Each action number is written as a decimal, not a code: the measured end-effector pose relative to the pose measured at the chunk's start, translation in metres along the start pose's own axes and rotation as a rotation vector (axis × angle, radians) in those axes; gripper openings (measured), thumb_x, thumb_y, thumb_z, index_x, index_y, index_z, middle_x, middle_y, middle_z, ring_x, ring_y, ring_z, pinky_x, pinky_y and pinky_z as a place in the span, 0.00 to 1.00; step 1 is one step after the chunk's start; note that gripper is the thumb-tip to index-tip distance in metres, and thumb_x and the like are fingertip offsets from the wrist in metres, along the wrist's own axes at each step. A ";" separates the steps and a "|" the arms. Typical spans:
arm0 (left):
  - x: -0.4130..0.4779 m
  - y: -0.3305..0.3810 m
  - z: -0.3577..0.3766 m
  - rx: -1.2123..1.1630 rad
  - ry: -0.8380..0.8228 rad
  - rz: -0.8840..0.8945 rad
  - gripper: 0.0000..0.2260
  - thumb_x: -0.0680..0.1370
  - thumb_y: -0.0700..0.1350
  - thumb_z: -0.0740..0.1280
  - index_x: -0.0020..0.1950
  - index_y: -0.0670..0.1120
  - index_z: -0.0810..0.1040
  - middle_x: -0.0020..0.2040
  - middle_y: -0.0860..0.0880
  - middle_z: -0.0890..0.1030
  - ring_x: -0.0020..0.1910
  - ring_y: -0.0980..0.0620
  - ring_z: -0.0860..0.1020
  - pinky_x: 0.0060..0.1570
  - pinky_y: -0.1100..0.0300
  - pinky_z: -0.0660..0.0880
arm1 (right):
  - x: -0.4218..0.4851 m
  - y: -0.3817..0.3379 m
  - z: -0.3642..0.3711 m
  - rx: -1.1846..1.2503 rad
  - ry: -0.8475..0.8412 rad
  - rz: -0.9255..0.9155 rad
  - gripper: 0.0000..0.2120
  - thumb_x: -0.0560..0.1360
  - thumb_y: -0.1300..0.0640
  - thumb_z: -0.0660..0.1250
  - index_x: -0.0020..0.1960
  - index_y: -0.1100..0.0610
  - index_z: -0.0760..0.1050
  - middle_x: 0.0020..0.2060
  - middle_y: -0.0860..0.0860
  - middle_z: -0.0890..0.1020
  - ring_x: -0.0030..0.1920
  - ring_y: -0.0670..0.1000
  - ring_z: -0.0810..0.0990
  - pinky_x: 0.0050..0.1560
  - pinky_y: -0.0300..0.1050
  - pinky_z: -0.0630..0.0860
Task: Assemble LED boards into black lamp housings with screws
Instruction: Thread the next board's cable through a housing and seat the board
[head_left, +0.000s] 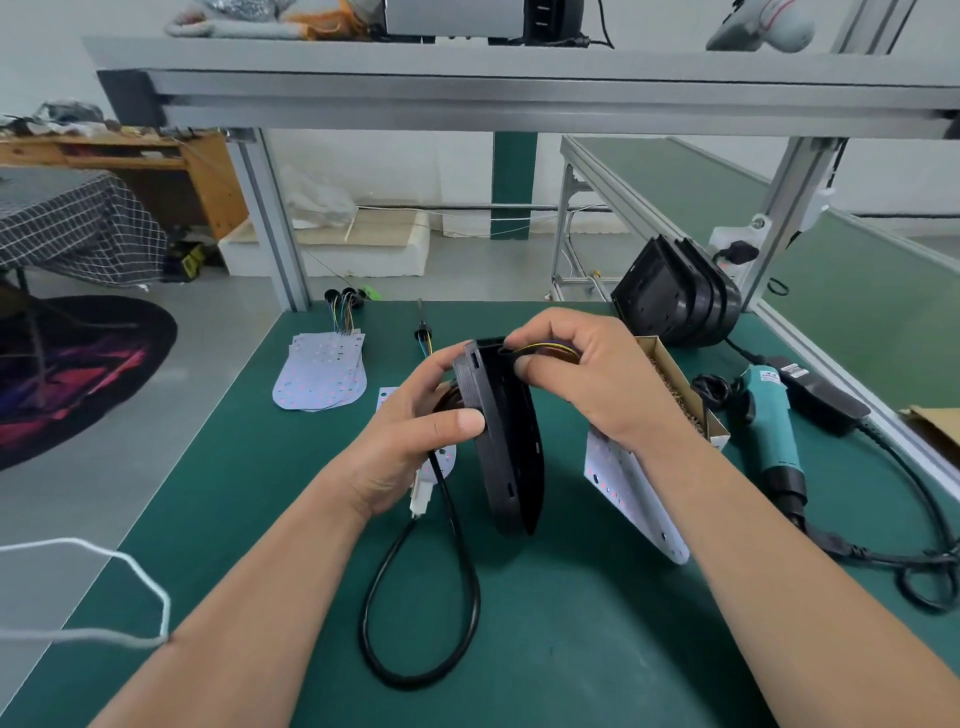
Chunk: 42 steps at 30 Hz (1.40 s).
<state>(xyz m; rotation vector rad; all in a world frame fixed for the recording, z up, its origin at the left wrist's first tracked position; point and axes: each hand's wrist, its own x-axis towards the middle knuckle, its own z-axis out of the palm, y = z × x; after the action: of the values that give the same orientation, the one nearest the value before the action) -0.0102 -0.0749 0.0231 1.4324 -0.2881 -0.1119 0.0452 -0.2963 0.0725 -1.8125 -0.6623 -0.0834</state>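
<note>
A black lamp housing (506, 441) stands on edge above the green table. My left hand (410, 426) grips its left side, thumb pressed on the rim. At the housing's top, my right hand (587, 379) pinches yellow and black wires (545, 349). A black cable (415, 597) with a white connector (420, 500) loops down from under my left hand. One white LED board (636, 499) lies under my right wrist. A stack of LED boards (322, 374) with coloured wires lies at the far left.
Stacked black housings (675, 296) stand at the back right. A cardboard box of screws (685, 395) sits beside a teal electric screwdriver (774, 426) with its black cord (919, 561). A power brick (821, 395) lies by the table's right edge. An aluminium shelf frame (270, 223) rises behind.
</note>
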 end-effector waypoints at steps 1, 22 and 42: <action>0.000 0.000 0.000 0.004 -0.006 0.003 0.39 0.70 0.47 0.76 0.80 0.47 0.69 0.69 0.37 0.80 0.68 0.38 0.77 0.74 0.36 0.69 | 0.000 -0.001 0.000 -0.005 0.001 0.000 0.07 0.75 0.59 0.74 0.50 0.48 0.85 0.45 0.50 0.88 0.45 0.49 0.84 0.56 0.56 0.81; 0.003 0.004 0.002 0.022 -0.004 0.067 0.37 0.68 0.45 0.79 0.76 0.49 0.72 0.64 0.46 0.84 0.62 0.45 0.82 0.61 0.53 0.78 | -0.006 -0.017 0.003 -0.182 -0.057 -0.022 0.05 0.79 0.60 0.74 0.51 0.52 0.86 0.39 0.50 0.86 0.38 0.49 0.81 0.42 0.45 0.77; 0.008 0.003 0.011 -0.051 -0.049 0.051 0.41 0.65 0.44 0.83 0.75 0.51 0.72 0.65 0.47 0.82 0.63 0.44 0.78 0.67 0.46 0.75 | -0.005 -0.020 0.006 -0.136 0.025 0.054 0.03 0.74 0.54 0.75 0.46 0.47 0.83 0.40 0.43 0.86 0.40 0.43 0.82 0.46 0.48 0.80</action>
<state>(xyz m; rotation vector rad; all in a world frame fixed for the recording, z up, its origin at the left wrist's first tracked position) -0.0053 -0.0867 0.0283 1.3717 -0.3594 -0.1118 0.0301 -0.2892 0.0856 -1.9562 -0.6021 -0.1172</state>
